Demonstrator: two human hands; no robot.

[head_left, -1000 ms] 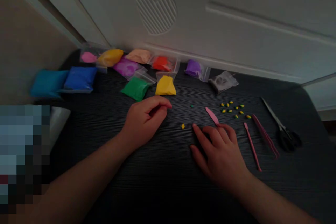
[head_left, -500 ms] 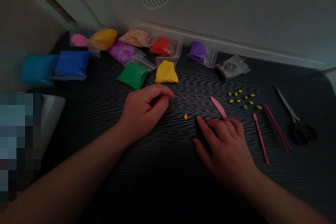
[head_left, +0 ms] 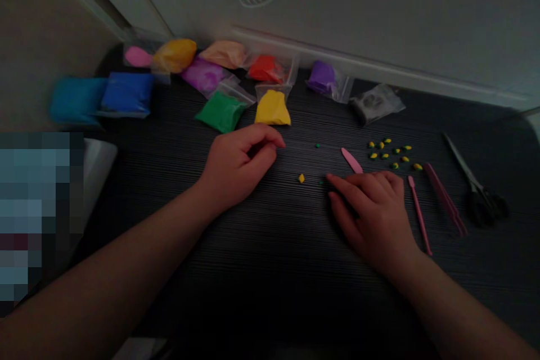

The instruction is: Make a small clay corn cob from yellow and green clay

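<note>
My left hand [head_left: 240,166] rests on the dark table [head_left: 261,247] with its fingers curled loosely, nothing visible in them, just below a yellow clay bag [head_left: 272,108]. My right hand [head_left: 373,211] lies flat, fingers stretched toward a tiny green clay bit [head_left: 321,182] at the index fingertip. A small yellow clay piece [head_left: 301,178] lies between the hands. A pink plastic knife [head_left: 351,160] pokes out from behind my right fingers. Another green speck [head_left: 317,145] sits farther back.
Several bags of coloured clay line the back edge, among them green [head_left: 220,111], blue [head_left: 126,93], red [head_left: 264,68] and purple [head_left: 323,76]. Small yellow-green pieces [head_left: 392,152] are grouped at the right, with pink tools [head_left: 419,214] and scissors [head_left: 475,191] beyond.
My right hand has drawn in slightly and its index finger now points at a green bit. The view shifted a little; my left hand has barely moved.
</note>
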